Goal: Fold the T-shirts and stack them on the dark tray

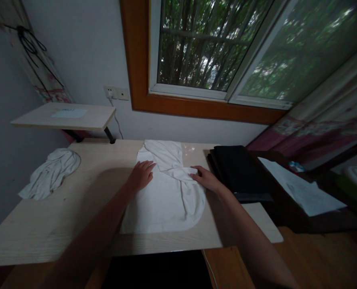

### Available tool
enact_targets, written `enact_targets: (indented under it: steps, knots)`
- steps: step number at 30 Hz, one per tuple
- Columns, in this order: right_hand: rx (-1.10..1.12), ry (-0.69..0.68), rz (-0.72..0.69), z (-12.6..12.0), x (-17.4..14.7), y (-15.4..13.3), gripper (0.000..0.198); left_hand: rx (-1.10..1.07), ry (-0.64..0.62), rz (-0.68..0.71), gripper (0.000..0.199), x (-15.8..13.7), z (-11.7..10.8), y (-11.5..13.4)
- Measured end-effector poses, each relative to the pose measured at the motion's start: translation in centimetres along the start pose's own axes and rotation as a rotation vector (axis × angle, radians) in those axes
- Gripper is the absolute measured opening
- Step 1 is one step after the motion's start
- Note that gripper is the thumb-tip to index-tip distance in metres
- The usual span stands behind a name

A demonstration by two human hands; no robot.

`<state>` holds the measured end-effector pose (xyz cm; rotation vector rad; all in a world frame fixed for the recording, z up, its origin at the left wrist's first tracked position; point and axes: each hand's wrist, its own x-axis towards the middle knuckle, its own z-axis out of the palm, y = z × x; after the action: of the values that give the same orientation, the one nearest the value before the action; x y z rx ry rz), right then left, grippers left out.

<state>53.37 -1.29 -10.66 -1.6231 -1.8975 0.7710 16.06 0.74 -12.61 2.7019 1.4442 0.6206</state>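
A white garment (166, 192) lay spread on the light wooden surface (76, 208), reaching from near its far edge almost to its near edge. The left hand (142, 174) rested flat on the cloth's left side, fingers loose, gripping nothing. The right hand (207, 178) lay on a folded-over sleeve at the right side; whether it pinched the fabric I could not tell. A crumpled white cloth (50, 172) sat near the left edge, and a black folded stack (238, 170) at the right edge.
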Motion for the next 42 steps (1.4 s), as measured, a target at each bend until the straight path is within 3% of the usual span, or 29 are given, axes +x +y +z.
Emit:
enact_targets:
  steps: [4,8,11,15,17,19,21,23,28,34,42]
  knots:
    - [0.267,-0.003,0.129,-0.6,-2.5,-1.1,0.046,-0.062,-0.012,0.028,0.054,0.1,0.1,1.6]
    - [0.517,0.109,0.077,-1.5,-4.6,-4.5,0.041,-0.193,0.008,0.066,0.066,0.7,-0.2,4.1]
    - [0.526,0.121,-0.064,-2.3,-6.5,-8.1,0.034,-0.331,0.056,0.112,0.081,1.1,-1.3,6.4]
    - [0.286,0.049,-0.350,-2.4,-8.5,-12.7,0.023,-0.451,0.189,0.196,0.095,1.2,-4.3,9.0]
    - [0.174,0.001,-0.493,-1.6,-9.2,-14.3,0.017,-0.437,0.226,0.259,0.083,0.9,-6.0,9.6]
    - [0.094,-0.018,-0.586,-0.2,-9.7,-15.1,0.012,-0.399,0.188,0.349,0.050,0.3,-7.3,9.6]
    - [0.047,0.000,-0.623,1.4,-10.3,-15.3,0.009,-0.363,0.107,0.403,0.020,-0.5,-8.2,9.1]
    - [0.004,0.031,-0.616,3.1,-10.9,-14.8,0.006,-0.357,0.080,0.381,0.012,-1.6,-8.6,8.4]
    - [-0.316,0.098,-0.472,6.2,-13.0,-12.4,0.042,-0.466,0.250,0.260,0.023,-4.7,-9.3,7.1]
    - [-0.538,0.135,-0.345,6.8,-14.6,-10.3,0.044,-0.449,0.305,0.193,0.025,-6.5,-11.0,7.2]
    - [-0.571,0.060,-0.416,6.7,-15.2,-9.2,0.041,-0.332,0.182,0.178,0.032,-8.4,-12.5,7.2]
